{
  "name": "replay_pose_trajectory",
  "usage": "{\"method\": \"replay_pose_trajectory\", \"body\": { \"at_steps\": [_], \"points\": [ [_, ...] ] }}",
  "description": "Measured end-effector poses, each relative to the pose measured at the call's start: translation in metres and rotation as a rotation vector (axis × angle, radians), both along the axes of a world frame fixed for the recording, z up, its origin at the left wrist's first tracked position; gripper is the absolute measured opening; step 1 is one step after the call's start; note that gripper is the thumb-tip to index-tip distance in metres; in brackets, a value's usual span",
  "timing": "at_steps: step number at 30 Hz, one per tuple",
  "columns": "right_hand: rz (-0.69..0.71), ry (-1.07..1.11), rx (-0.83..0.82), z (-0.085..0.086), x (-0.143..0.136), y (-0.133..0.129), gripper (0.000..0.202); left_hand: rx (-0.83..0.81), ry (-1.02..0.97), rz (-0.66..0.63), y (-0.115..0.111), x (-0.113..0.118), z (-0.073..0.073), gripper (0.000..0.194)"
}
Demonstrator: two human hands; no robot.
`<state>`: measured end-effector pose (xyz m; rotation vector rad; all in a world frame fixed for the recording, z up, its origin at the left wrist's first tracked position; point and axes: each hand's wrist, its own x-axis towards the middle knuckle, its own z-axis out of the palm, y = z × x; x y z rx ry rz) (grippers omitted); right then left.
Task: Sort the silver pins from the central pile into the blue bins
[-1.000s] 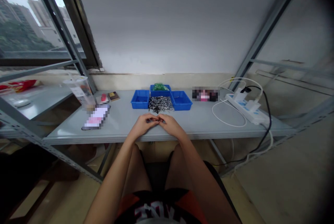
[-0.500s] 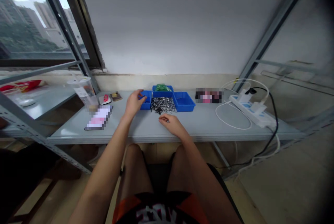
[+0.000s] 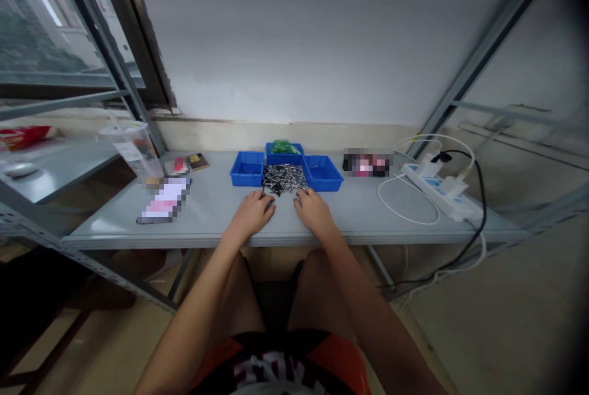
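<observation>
A loose pile of small metal screws [image 3: 286, 179], silver with some dark ones, lies on the grey shelf table between blue plastic bins. At its near left edge rests my left hand [image 3: 254, 212], palm down, fingers apart and bent toward the pile. My right hand [image 3: 315, 211] is palm down by the near right edge, its fingertips on the table and slightly spread. I see nothing held in either hand, though the undersides are hidden. The left bin [image 3: 237, 179] and right bin [image 3: 329, 186] flank the pile; the back bin [image 3: 286, 159] holds green plastic packets [image 3: 283, 147].
To the left are a phone [image 3: 164, 200], a plastic cup [image 3: 138, 153] and a small dark packet [image 3: 199, 162]. On the right, a blurred-out item [image 3: 366, 165] lies near a white power strip [image 3: 442, 191] with plugs and looping cables. Metal uprights frame both sides.
My left hand has come away from the left bin and down to the pile's near edge. My right hand has shifted slightly right, its fingers less curled. The view has tilted a little.
</observation>
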<state>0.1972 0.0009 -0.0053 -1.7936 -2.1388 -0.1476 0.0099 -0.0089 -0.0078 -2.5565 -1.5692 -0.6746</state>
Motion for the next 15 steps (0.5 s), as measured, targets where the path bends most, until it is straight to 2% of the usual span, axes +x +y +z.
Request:
{"method": "replay_pose_trajectory", "body": {
  "at_steps": [6, 9, 15],
  "points": [
    [0.126, -0.045, 0.033, -0.0013, -0.0011, -0.0039, 0.04, -0.009, 0.016, 0.014, -0.004, -0.0004, 0.0008, 0.032],
    [0.182, -0.07, 0.018, -0.0023, -0.0001, -0.0021, 0.039, -0.005, 0.016, 0.013, -0.0041, -0.0004, 0.0005, 0.032],
    [0.156, -0.067, 0.033, -0.0033, 0.0, -0.0022, 0.035, -0.006, 0.002, 0.005, -0.0025, -0.0018, 0.0007, 0.031]
  ]
}}
